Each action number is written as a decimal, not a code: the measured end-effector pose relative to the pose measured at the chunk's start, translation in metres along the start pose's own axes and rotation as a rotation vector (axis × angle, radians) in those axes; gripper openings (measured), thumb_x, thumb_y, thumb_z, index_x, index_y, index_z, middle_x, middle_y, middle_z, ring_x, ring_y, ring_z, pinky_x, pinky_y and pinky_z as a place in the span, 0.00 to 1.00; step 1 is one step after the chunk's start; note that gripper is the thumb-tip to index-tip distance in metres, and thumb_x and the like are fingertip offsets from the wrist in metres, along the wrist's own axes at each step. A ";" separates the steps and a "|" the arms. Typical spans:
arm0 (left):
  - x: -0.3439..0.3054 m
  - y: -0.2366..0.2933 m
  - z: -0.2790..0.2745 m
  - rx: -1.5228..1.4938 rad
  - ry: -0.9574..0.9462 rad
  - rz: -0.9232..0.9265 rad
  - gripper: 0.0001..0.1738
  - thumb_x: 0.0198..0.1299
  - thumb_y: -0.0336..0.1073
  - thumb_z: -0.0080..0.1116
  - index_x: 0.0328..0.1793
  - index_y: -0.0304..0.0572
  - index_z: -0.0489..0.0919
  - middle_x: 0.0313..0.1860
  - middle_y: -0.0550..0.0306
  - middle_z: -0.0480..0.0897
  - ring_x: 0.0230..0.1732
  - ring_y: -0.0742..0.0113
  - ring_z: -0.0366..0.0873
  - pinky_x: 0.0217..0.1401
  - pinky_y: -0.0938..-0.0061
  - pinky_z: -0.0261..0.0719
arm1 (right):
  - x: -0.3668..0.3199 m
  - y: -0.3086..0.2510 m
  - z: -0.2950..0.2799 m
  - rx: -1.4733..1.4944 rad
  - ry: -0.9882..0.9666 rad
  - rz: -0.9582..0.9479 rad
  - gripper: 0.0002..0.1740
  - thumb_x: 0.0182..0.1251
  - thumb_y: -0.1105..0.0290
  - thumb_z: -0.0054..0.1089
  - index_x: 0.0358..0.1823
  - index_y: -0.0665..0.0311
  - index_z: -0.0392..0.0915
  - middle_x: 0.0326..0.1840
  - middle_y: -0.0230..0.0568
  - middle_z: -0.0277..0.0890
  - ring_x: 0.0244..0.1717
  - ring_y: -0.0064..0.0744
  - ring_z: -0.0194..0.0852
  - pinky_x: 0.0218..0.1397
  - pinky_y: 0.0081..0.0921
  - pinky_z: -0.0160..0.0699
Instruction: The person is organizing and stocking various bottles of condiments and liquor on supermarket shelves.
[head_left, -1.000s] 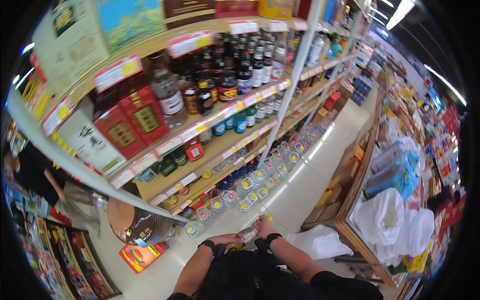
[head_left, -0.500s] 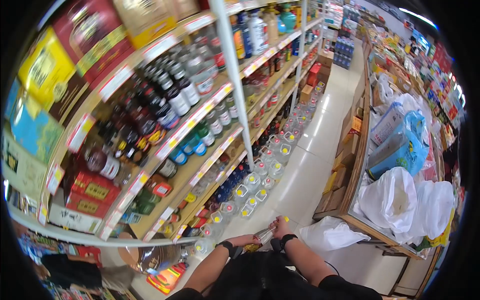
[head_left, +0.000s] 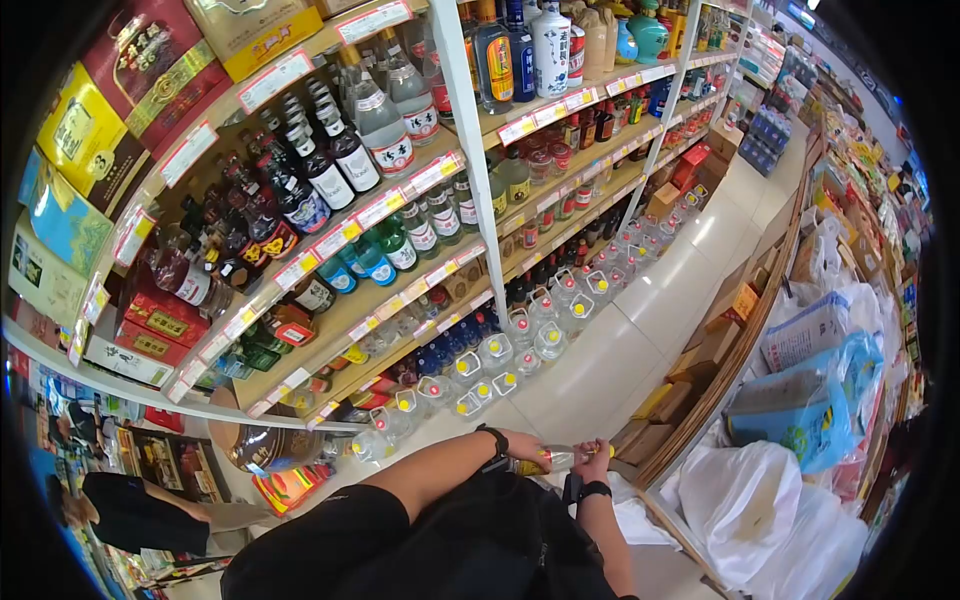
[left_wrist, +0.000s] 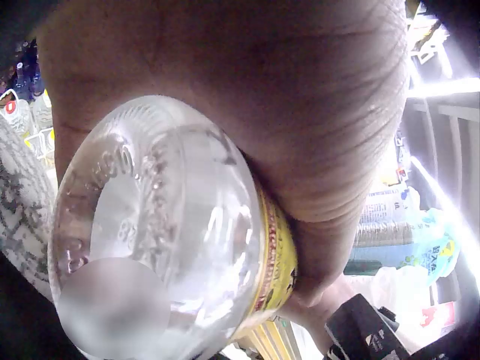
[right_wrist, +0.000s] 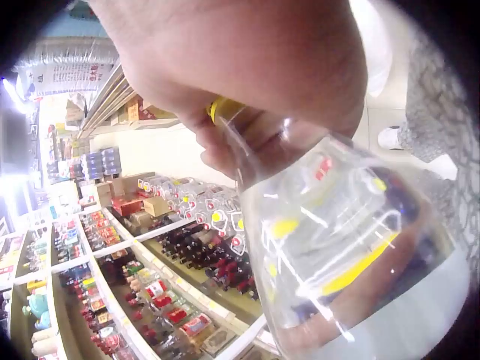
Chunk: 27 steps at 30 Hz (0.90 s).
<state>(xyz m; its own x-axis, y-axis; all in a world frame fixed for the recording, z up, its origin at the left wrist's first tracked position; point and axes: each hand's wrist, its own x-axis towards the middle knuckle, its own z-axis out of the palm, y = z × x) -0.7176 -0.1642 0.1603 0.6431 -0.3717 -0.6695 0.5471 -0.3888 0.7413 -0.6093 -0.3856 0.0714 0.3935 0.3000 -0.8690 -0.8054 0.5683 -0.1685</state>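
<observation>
A clear glass bottle with a yellow cap and a yellow label lies sideways between my two hands, in front of my body. My left hand grips its labelled body; the round base faces the left wrist camera. At the other end, my right hand holds the narrow neck just below the cap. In the right wrist view the fingers curl behind the neck, and the clear shoulder of the bottle widens away from them.
Tall shelves of bottles and boxes stand at the left. Large clear jugs line the floor at their foot. On the right, a wooden-edged stand carries white bags and a blue bag. Another person is at the lower left.
Both hands have moved to the right with the bottle, which now lies nearly level across the head view. The head view has shifted, bringing more of the farther shelves into sight.
</observation>
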 end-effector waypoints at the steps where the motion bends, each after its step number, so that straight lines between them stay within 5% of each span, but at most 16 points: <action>1: 0.011 0.011 -0.009 0.008 -0.006 0.008 0.48 0.55 0.74 0.67 0.65 0.37 0.81 0.55 0.47 0.87 0.54 0.57 0.84 0.57 0.62 0.79 | 0.004 -0.014 0.005 0.031 0.019 -0.033 0.18 0.68 0.65 0.60 0.21 0.51 0.64 0.17 0.26 0.63 0.19 0.25 0.64 0.37 0.29 0.77; 4: 0.026 0.021 -0.007 0.022 -0.075 0.012 0.48 0.54 0.76 0.66 0.59 0.34 0.85 0.50 0.45 0.88 0.51 0.57 0.85 0.56 0.62 0.78 | 0.009 -0.019 -0.013 0.094 0.042 -0.091 0.17 0.66 0.68 0.61 0.21 0.52 0.65 0.19 0.27 0.66 0.21 0.26 0.68 0.37 0.29 0.79; 9: 0.094 0.038 -0.069 0.077 -0.091 0.037 0.49 0.54 0.76 0.66 0.63 0.37 0.83 0.52 0.46 0.88 0.53 0.55 0.84 0.59 0.60 0.77 | 0.045 -0.072 0.021 0.159 0.064 -0.111 0.15 0.66 0.67 0.62 0.23 0.52 0.66 0.19 0.27 0.67 0.22 0.27 0.70 0.37 0.29 0.80; 15: 0.153 0.114 -0.186 0.089 -0.268 0.025 0.48 0.54 0.74 0.68 0.68 0.42 0.82 0.62 0.42 0.85 0.66 0.53 0.80 0.70 0.60 0.73 | 0.097 -0.158 0.107 0.208 0.080 -0.156 0.16 0.66 0.66 0.64 0.23 0.53 0.67 0.19 0.27 0.67 0.24 0.28 0.71 0.39 0.32 0.82; 20: 0.193 0.175 -0.307 0.135 -0.065 0.214 0.57 0.53 0.76 0.68 0.78 0.40 0.73 0.71 0.38 0.79 0.73 0.47 0.75 0.76 0.59 0.68 | 0.139 -0.244 0.246 0.155 -0.059 -0.204 0.15 0.69 0.65 0.65 0.26 0.54 0.68 0.21 0.26 0.68 0.24 0.28 0.69 0.43 0.34 0.81; 22: 0.214 0.182 -0.344 0.146 0.009 0.201 0.59 0.52 0.75 0.70 0.79 0.37 0.70 0.71 0.35 0.78 0.74 0.44 0.75 0.77 0.58 0.69 | 0.140 -0.261 0.293 0.093 -0.284 -0.307 0.13 0.71 0.61 0.67 0.34 0.55 0.73 0.30 0.30 0.75 0.35 0.31 0.78 0.52 0.34 0.82; 23: 0.223 0.198 -0.367 0.149 -0.005 0.187 0.59 0.52 0.75 0.70 0.79 0.37 0.70 0.71 0.35 0.78 0.74 0.44 0.75 0.77 0.58 0.69 | 0.116 -0.277 0.354 -0.029 -0.101 -0.407 0.17 0.76 0.58 0.63 0.57 0.58 0.75 0.52 0.42 0.78 0.59 0.40 0.79 0.63 0.37 0.79; 25: 0.242 0.253 -0.416 0.067 0.118 0.222 0.57 0.52 0.69 0.75 0.78 0.36 0.71 0.70 0.36 0.79 0.72 0.46 0.76 0.75 0.60 0.71 | 0.151 -0.325 0.381 -0.106 -0.192 -0.441 0.30 0.76 0.56 0.65 0.71 0.61 0.67 0.66 0.48 0.72 0.70 0.47 0.72 0.69 0.39 0.77; 27: 0.228 0.264 -0.414 -0.076 0.236 0.207 0.55 0.51 0.63 0.79 0.78 0.36 0.71 0.68 0.38 0.80 0.70 0.50 0.78 0.73 0.63 0.73 | 0.132 -0.321 0.409 -0.247 -0.226 -0.388 0.29 0.75 0.56 0.66 0.70 0.62 0.69 0.65 0.44 0.75 0.67 0.42 0.75 0.68 0.36 0.77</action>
<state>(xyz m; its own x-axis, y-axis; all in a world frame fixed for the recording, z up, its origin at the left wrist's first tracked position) -0.2052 -0.0026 0.2227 0.8467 -0.2268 -0.4813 0.4243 -0.2578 0.8680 -0.1176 -0.2151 0.2014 0.7481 0.2765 -0.6032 -0.6511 0.4808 -0.5873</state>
